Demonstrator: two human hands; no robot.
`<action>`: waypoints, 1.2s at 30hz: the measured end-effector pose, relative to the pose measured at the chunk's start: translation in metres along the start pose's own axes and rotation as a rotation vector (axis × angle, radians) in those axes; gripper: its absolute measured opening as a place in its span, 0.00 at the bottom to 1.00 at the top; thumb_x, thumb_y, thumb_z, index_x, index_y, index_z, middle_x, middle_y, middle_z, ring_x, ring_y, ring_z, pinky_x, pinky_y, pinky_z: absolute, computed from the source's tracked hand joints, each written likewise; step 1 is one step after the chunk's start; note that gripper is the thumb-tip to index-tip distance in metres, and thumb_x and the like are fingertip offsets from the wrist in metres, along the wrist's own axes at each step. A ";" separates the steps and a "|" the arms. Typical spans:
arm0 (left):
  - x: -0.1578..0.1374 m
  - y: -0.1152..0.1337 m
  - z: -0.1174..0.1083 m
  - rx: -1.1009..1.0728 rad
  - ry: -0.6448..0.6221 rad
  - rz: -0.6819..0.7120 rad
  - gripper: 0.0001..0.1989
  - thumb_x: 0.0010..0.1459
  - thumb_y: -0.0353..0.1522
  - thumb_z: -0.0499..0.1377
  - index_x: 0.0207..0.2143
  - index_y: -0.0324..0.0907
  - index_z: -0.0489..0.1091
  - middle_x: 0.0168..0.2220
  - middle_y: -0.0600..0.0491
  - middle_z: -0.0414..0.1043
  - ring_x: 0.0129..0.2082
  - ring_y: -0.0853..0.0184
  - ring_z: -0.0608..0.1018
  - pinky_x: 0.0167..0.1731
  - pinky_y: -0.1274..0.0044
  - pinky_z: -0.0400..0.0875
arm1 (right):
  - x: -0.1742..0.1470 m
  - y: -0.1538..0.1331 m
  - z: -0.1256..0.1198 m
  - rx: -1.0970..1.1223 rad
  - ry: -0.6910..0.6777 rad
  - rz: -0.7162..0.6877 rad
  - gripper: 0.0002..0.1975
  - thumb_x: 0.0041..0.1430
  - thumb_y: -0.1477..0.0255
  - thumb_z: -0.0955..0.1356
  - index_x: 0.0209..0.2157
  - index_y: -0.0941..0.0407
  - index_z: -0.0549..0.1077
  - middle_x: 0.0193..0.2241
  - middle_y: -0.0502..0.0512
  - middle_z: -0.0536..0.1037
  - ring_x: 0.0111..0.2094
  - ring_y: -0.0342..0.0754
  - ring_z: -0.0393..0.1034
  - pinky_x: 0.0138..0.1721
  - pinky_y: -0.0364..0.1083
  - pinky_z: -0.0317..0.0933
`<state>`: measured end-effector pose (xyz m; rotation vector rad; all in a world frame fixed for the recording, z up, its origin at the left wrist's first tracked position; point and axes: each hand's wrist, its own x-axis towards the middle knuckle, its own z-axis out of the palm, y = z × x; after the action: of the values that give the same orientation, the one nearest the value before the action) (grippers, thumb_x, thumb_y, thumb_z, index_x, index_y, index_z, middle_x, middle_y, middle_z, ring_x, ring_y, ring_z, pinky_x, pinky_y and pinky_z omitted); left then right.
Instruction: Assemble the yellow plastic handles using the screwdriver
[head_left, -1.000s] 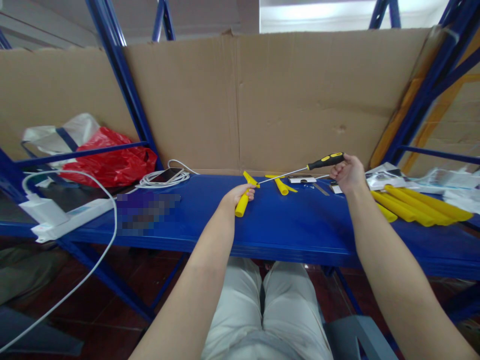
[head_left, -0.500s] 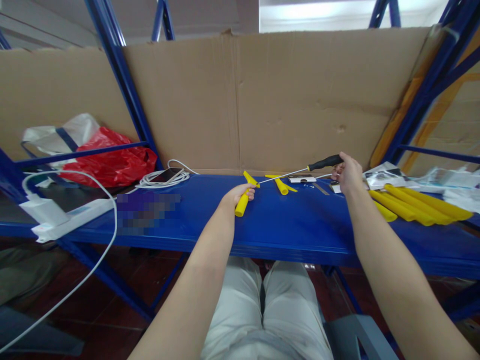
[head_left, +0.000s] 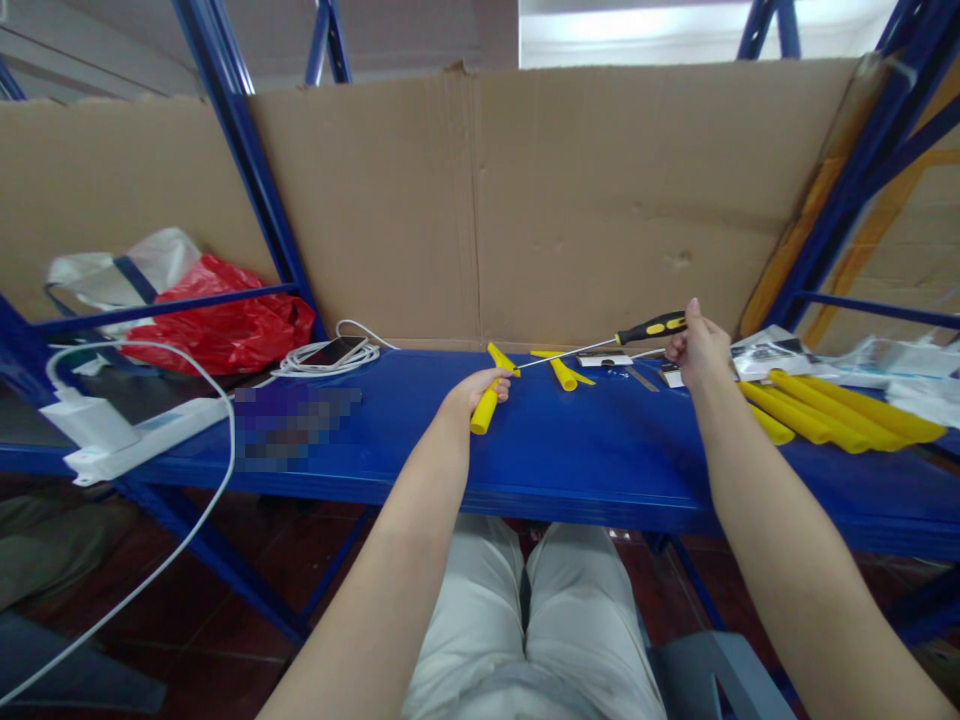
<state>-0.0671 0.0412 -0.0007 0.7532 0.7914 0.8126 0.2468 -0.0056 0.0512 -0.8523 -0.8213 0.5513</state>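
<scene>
Head camera: the left hand (head_left: pixel 491 386) is closed around a yellow piece (head_left: pixel 484 411), its fingers wrapped across the middle. The piece lies in the fist with one tubular end sticking out below the hand, toward the person, and a flared end rising past the fingers on the far side. The hand is low over the blue shelf top (head_left: pixel 555 455); whether the piece touches that surface I cannot tell.

Out to the right, at a slightly higher level, the right hand (head_left: pixel 703 350) is partly curled at the butt of a screwdriver (head_left: pixel 651 327), thumb pointing up by the end of the handle and the other fingers bent below it. It has hold of the handle's end only; how firmly it grips cannot be seen. The black and yellow handle points toward the left hand, and the thin shaft slopes down to the held piece, its tip meeting it just beside the left fingers.

Beyond the shaft, between the two hands, lies a second yellow piece (head_left: pixel 564 373). Farther right are a small box (head_left: pixel 604 359) and a thin strip (head_left: pixel 643 378), with several yellow tubes (head_left: pixel 847 412) lying beside the right forearm.
</scene>
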 end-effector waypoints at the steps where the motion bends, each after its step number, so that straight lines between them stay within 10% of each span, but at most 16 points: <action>1: 0.000 0.000 0.000 0.000 0.001 0.001 0.07 0.60 0.22 0.48 0.30 0.40 0.60 0.15 0.64 0.51 0.09 0.79 0.56 0.10 0.88 0.50 | 0.000 0.000 0.000 0.009 -0.010 0.004 0.24 0.47 0.53 0.71 0.20 0.52 0.55 0.08 0.40 0.54 0.08 0.39 0.53 0.07 0.39 0.47; 36: -0.005 0.000 0.005 0.066 0.014 0.025 0.09 0.61 0.22 0.47 0.28 0.39 0.59 0.14 0.63 0.51 0.09 0.80 0.55 0.10 0.89 0.51 | -0.013 -0.010 0.009 0.006 -0.003 0.194 0.19 0.51 0.59 0.69 0.20 0.53 0.57 0.08 0.40 0.51 0.09 0.37 0.46 0.09 0.38 0.44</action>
<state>-0.0651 0.0353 0.0030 0.8182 0.8255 0.8183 0.2335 -0.0167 0.0579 -0.9312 -0.7433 0.7251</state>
